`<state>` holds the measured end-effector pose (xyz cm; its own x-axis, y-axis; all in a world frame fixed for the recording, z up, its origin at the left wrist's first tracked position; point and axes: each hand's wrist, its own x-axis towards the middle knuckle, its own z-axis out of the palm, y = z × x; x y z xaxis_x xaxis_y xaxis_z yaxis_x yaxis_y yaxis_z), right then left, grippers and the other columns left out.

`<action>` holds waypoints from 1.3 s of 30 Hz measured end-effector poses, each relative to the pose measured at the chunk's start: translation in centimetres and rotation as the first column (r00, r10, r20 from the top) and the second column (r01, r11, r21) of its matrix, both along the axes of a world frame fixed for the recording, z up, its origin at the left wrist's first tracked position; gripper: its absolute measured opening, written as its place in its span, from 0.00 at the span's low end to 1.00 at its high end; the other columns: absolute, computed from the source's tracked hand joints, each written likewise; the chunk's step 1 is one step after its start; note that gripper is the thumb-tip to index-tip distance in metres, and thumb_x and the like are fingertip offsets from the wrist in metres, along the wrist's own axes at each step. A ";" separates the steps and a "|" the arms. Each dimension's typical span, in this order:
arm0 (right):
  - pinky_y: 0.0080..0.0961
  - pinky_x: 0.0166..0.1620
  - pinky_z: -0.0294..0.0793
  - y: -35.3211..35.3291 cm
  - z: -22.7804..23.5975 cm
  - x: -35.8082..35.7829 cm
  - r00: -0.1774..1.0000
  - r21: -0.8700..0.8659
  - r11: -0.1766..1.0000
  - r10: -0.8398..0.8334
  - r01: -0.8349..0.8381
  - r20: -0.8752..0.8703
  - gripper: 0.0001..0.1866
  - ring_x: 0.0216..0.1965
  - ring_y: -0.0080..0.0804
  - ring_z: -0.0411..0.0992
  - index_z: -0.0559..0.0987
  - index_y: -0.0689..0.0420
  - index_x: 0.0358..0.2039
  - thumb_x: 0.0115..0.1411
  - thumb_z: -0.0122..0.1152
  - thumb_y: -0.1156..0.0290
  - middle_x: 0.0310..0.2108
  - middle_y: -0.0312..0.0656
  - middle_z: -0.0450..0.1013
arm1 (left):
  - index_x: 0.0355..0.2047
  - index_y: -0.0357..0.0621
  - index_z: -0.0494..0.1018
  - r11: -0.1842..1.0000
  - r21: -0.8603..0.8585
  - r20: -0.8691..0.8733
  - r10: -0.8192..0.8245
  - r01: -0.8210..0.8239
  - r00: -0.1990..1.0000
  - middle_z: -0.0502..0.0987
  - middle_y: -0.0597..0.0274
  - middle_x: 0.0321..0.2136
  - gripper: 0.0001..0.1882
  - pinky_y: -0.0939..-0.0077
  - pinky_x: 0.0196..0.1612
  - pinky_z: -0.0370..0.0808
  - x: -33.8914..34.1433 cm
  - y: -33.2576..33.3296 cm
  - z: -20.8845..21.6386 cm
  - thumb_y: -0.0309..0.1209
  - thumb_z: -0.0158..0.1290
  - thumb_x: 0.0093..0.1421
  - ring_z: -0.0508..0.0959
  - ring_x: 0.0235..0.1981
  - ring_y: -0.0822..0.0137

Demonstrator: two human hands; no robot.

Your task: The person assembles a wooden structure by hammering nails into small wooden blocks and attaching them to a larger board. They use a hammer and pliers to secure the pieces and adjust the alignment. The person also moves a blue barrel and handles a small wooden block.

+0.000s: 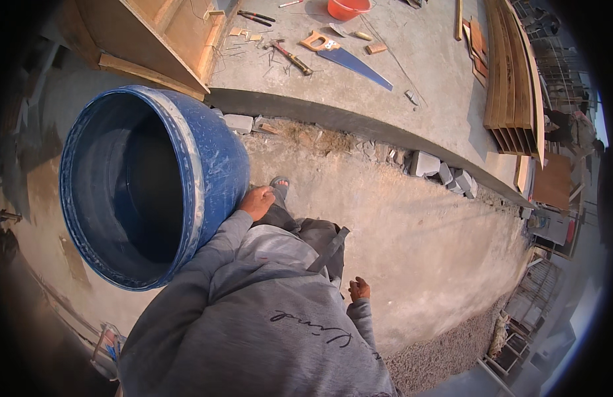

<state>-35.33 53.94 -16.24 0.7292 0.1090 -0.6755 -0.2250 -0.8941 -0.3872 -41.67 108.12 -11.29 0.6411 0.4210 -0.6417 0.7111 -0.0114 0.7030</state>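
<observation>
A large blue barrel (220,149), its wide mouth facing me and its rim smeared with pale residue, stands at my left. What lies in its dark inside is hard to make out. Close beside the barrel's right side, in front of my trouser leg, is my left hand (257,202), its fingers curled in and no object showing in them. My right hand (359,289) hangs low at my right side over the concrete floor (425,258), holding nothing visible, with its half-bent fingers slightly apart.
On the raised concrete slab (439,86) lie a handsaw (353,64), a hammer (293,57), pliers (256,18) and scattered nails. A red basin (348,8) sits beyond. Broken blocks (445,173) line the slab's edge. Stacked boards (511,79) lie right; a wooden frame (161,40) stands behind the barrel.
</observation>
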 end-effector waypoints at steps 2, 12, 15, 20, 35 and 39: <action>0.27 0.30 0.79 0.7 0.3 3.6 1.000 0.075 0.997 -0.015 0.017 -0.022 0.28 0.30 0.34 0.80 0.72 0.68 0.54 0.57 0.62 0.62 0.36 0.52 0.79 | 0.51 0.39 0.75 0.995 0.083 -0.062 0.055 -0.050 0.997 0.77 0.42 0.48 0.24 0.64 0.52 0.74 0.2 0.3 -2.1 0.40 0.50 0.58 0.78 0.49 0.48; 0.35 0.46 0.78 18.7 -2.9 34.0 0.906 0.157 0.895 0.423 -0.418 -0.003 0.27 0.42 0.46 0.79 0.72 0.62 0.56 0.59 0.59 0.64 0.44 0.56 0.78 | 0.47 0.35 0.77 0.878 0.228 -0.290 0.473 -0.420 0.832 0.80 0.41 0.42 0.22 0.64 0.51 0.73 -2.4 -3.1 -12.0 0.36 0.51 0.56 0.79 0.46 0.49; 0.37 0.49 0.77 23.6 -8.0 44.6 0.798 0.040 0.798 0.603 -0.602 -0.021 0.26 0.45 0.50 0.77 0.72 0.61 0.56 0.58 0.60 0.65 0.44 0.56 0.78 | 0.47 0.34 0.77 0.829 0.166 -0.380 0.554 -0.534 0.741 0.82 0.49 0.35 0.22 0.67 0.42 0.77 -2.7 -8.0 -10.9 0.35 0.50 0.57 0.82 0.36 0.60; 0.41 0.57 0.71 37.6 -18.2 62.0 0.578 -0.128 0.582 0.813 -0.803 0.073 0.33 0.54 0.56 0.71 0.65 0.59 0.62 0.55 0.59 0.68 0.54 0.60 0.70 | 0.45 0.32 0.77 0.769 0.088 -0.592 0.552 -0.633 0.588 0.81 0.49 0.37 0.21 0.66 0.45 0.77 -4.6 -20.0 -10.8 0.33 0.50 0.55 0.82 0.38 0.59; 0.41 0.52 0.77 69.8 -32.3 89.5 -0.103 -0.613 0.244 0.874 -0.752 0.474 0.41 0.52 0.55 0.72 0.56 0.42 0.67 0.54 0.52 0.85 0.67 0.43 0.54 | 0.42 0.39 0.79 0.802 0.082 -0.889 0.328 -0.592 0.321 0.81 0.47 0.39 0.20 0.60 0.49 0.76 4.2 -36.9 -9.2 0.37 0.50 0.54 0.80 0.43 0.51; 0.42 0.44 0.77 68.4 -30.4 87.6 0.010 -0.425 0.335 0.795 -0.841 0.606 0.33 0.45 0.52 0.74 0.61 0.54 0.61 0.54 0.58 0.81 0.51 0.51 0.65 | 0.43 0.39 0.78 0.879 0.168 -0.779 0.395 -0.446 0.486 0.80 0.47 0.42 0.18 0.60 0.49 0.76 6.2 -34.1 -13.8 0.33 0.51 0.55 0.80 0.45 0.51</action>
